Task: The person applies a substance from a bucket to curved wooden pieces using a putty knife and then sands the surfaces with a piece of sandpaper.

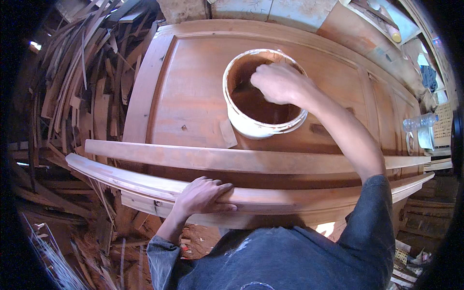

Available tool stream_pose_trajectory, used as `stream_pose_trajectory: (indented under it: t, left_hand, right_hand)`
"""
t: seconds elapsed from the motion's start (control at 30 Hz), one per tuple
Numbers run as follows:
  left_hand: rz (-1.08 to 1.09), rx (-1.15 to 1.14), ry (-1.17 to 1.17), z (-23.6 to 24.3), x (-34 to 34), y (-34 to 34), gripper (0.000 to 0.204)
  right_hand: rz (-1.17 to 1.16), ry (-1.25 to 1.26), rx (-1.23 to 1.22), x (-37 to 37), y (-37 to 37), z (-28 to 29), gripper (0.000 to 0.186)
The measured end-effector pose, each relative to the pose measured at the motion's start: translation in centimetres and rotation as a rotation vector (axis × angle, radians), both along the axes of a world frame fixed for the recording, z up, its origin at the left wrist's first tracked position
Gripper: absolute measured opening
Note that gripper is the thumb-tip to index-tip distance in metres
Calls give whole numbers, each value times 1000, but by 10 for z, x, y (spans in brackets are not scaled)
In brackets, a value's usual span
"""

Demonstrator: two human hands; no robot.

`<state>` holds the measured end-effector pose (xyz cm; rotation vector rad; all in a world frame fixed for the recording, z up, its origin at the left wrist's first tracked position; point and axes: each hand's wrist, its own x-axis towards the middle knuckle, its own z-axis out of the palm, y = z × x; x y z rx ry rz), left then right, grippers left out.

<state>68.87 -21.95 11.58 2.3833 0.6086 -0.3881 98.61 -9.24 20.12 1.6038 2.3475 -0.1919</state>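
Observation:
A white bucket (232,116) with reddish-brown contents stands on a panelled wooden door (183,92) lying flat. My right hand (280,82) is down inside the bucket's mouth, fingers curled; what they hold, if anything, is hidden. My left hand (203,195) grips the nearer of two long wooden strips, a moulded board (121,176) along the door's front side, with fingers bent over its top. The other strip (174,151), straighter, lies just beyond it. A small wood block (227,134) is beside the bucket's foot.
Piles of scrap wood (87,82) crowd the left side, and wood debris covers the ground below. A clear plastic bottle (420,122) is at the door's right end. A yellow-capped tube (392,34) and a blue cloth (427,77) sit beyond the far edge.

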Motion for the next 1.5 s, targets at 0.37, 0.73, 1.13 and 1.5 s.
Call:
stream_pose_trajectory:
  t: [0.37,0.73,1.13,1.5]
  left_hand:
    - [-11,217,-135,-11,-15,-26,72]
    - [44,203,-10,-10,-24,-61,51]
    - [241,262,-103,-14,-20,-81,76]
    - [825,298,-563,21,-50,-115,42]
  right_hand:
    - [63,48,106,12,-11,20,16]
    - [-24,-21,-68,2,-11,30,17]
    - [67,-131,60,-34,16,11,19]
    - [-303,658,-403,80,-51,92,35]
